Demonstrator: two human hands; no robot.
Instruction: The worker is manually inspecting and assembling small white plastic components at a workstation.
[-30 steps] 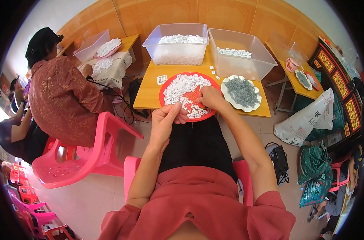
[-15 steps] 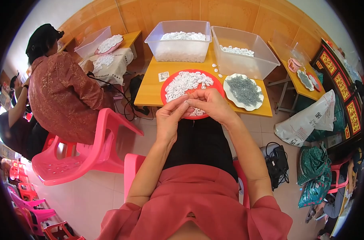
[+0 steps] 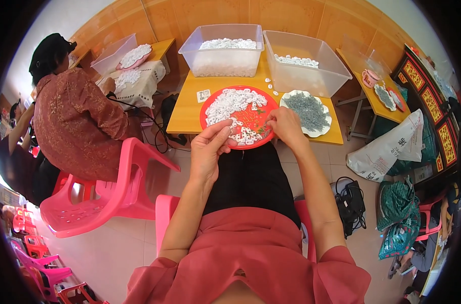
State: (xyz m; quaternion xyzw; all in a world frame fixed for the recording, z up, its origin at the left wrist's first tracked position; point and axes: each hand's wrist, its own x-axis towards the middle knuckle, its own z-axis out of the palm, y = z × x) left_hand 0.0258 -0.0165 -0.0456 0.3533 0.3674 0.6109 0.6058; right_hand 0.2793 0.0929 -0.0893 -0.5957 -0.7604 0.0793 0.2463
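Note:
A red round tray holds many small white plastic pieces, with holes in them, heaped at its far left and scattered near its front. My left hand is at the tray's near left rim, thumb and forefinger pinched together; whatever is between them is too small to make out. Over the tray's right rim, my right hand has its fingertips drawn together and pointing down. Its fingers hide what they hold, if anything. Just beyond it lies a white scalloped plate heaped with thin grey metal pieces like nails.
Two clear plastic bins of white pieces stand at the back of the yellow table. A co-worker sits at the left by a pink chair. White and green sacks lie on the floor at the right.
My hands, together over the tray before, have come apart. The right moved right and slightly down to the tray's rim; the left drew back a little to the left.

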